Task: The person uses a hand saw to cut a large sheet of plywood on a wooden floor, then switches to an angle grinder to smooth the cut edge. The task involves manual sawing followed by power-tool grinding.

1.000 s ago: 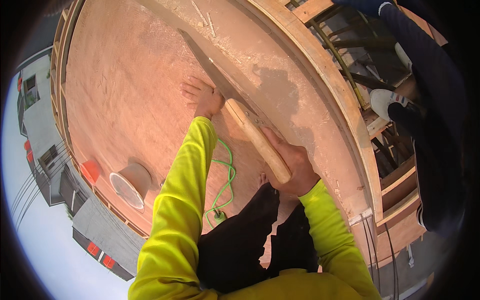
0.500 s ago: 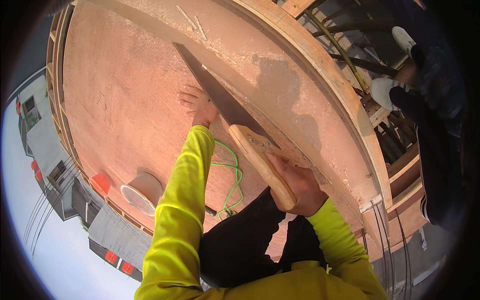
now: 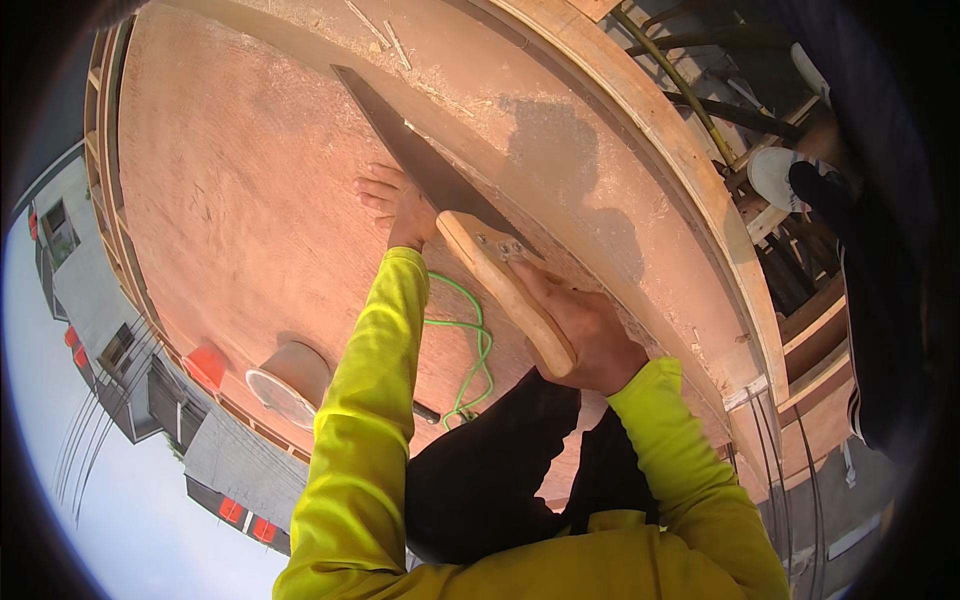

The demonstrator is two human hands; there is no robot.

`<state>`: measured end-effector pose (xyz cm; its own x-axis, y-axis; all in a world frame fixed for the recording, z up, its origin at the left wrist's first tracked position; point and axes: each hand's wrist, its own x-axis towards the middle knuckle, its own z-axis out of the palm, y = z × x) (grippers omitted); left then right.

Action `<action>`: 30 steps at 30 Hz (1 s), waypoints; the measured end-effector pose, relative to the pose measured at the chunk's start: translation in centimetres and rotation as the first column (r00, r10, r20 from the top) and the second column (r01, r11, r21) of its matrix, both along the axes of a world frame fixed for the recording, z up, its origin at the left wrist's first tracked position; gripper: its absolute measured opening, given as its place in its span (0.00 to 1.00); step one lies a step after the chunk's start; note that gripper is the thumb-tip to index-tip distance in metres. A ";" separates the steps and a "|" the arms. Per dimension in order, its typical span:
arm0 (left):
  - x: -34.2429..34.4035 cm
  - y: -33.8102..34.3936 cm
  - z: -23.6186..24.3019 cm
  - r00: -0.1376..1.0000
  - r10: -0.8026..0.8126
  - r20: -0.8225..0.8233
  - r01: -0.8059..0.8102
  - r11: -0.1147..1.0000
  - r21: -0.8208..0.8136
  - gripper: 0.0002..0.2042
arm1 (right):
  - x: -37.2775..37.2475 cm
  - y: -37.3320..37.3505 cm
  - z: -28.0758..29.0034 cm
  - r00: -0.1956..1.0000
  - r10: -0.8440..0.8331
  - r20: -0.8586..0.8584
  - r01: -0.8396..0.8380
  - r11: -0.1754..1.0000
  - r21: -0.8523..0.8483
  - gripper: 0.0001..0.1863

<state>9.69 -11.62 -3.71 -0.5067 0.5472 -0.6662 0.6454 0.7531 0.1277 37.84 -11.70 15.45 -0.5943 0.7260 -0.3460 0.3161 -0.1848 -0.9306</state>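
Note:
My right hand (image 3: 588, 335) is wrapped round the wooden handle of a handsaw (image 3: 425, 165). The long dark blade points up and left, lying along the edge of a plywood sheet (image 3: 230, 170). Pressed flat on that sheet, just left of the blade, is my left hand (image 3: 398, 203) with its fingers spread. Beyond the blade runs a smooth brown board strip (image 3: 600, 240), and sawdust and thin wood splinters (image 3: 398, 45) lie past it. My knee is on the sheet below the saw.
A pale bucket (image 3: 295, 378) and a red container (image 3: 205, 366) stand left of my left arm. A green cord (image 3: 484, 345) lies by my knee. At the right, past the curved timber edge (image 3: 690, 150), another person's shoe (image 3: 778, 180) rests among poles and framing over a drop.
My right hand has pushed the saw up and to the left, so its handle and tip sit farther forward. My left hand stays put on the sheet.

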 end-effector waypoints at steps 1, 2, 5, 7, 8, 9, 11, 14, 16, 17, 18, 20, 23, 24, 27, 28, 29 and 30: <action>-0.2 -1.1 -0.8 1.000 0.008 0.003 -0.008 1.000 -0.010 0.65 | -1.4 -0.1 -0.3 1.000 -0.030 -0.002 0.030 1.000 -0.007 0.43; -1.1 0.8 -2.0 1.000 0.014 -0.012 -0.014 0.999 0.044 0.66 | -2.6 1.2 -0.9 0.998 -0.061 -0.025 0.063 0.997 0.047 0.43; -3.7 -1.9 -3.8 0.998 0.046 -0.039 -0.045 0.998 0.035 0.68 | -1.0 -1.4 0.8 1.000 -0.018 0.003 0.018 0.999 0.035 0.41; -0.6 1.0 0.4 0.992 0.122 0.041 -0.124 0.991 0.058 0.67 | 3.4 -3.2 3.9 0.998 -0.026 0.060 0.009 0.965 0.262 0.38; -0.4 0.1 0.6 0.995 0.094 0.039 -0.096 0.994 0.053 0.67 | 3.9 -3.6 4.0 0.999 -0.019 0.041 0.011 0.983 0.184 0.39; -0.2 0.8 0.1 0.997 0.052 0.056 -0.057 0.995 0.084 0.68 | 3.9 -3.4 3.4 0.999 -0.025 0.036 0.020 0.990 0.141 0.39; -2.1 -1.5 -4.3 0.902 -0.099 -0.421 0.083 0.995 -0.057 0.67 | -0.4 -0.4 0.0 1.000 -0.011 0.004 0.010 0.991 0.134 0.39; -1.2 -3.2 -4.3 0.944 -0.189 -0.270 0.162 0.980 -0.117 0.66 | -0.2 0.8 -1.0 0.999 -0.016 0.042 0.011 0.995 0.097 0.40; -1.0 -0.7 0.4 1.000 0.027 -0.002 -0.028 0.998 -0.063 0.65 | 1.6 -3.0 1.9 0.993 0.012 0.116 -0.016 0.999 0.033 0.43; -1.1 1.5 0.6 0.991 0.128 0.030 -0.129 0.991 0.021 0.65 | 3.9 -3.2 3.5 0.993 0.039 0.113 -0.072 0.952 0.297 0.44; -2.7 0.7 0.0 0.998 0.047 -0.052 -0.046 0.999 0.023 0.65 | 4.3 -3.7 3.7 0.998 0.001 0.070 -0.020 0.960 0.278 0.44; -2.5 0.4 1.0 0.997 0.021 -0.076 -0.023 1.000 -0.021 0.65 | 2.7 -2.1 1.9 0.999 -0.035 0.001 0.034 0.976 0.214 0.43; 0.2 1.7 0.5 1.000 0.020 -0.008 -0.021 1.000 -0.009 0.66 | -0.8 1.9 -1.4 1.000 -0.018 0.006 0.018 0.995 0.094 0.43; 0.0 0.4 1.0 1.000 0.031 -0.003 -0.031 0.999 -0.028 0.66 | -1.1 1.0 -1.6 0.999 -0.007 0.033 0.005 0.999 0.050 0.43; -0.7 1.4 1.1 0.998 0.064 0.015 -0.064 0.998 0.014 0.66 | 2.9 -3.3 2.7 0.997 -0.063 0.049 0.055 0.987 0.154 0.42; -1.0 1.7 1.1 0.997 0.075 0.013 -0.076 0.997 0.025 0.66 | 3.6 -3.9 3.6 0.998 -0.044 0.043 0.036 0.985 0.167 0.41; -2.0 -0.6 2.2 0.997 0.076 -0.027 -0.076 0.997 -0.008 0.66 | 4.1 -4.3 4.4 0.999 -0.017 0.035 0.011 0.984 0.177 0.40; -2.3 -0.5 2.3 0.997 0.067 -0.040 -0.067 0.998 -0.001 0.66 | 3.3 -4.0 4.1 1.000 -0.025 0.001 0.025 0.997 0.068 0.41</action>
<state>7.43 -12.13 -1.45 -0.5688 0.5092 -0.6459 0.5977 0.7954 0.1007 41.12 -15.73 19.59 -0.5751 0.7625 -0.2964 0.3139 -0.1289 -0.9407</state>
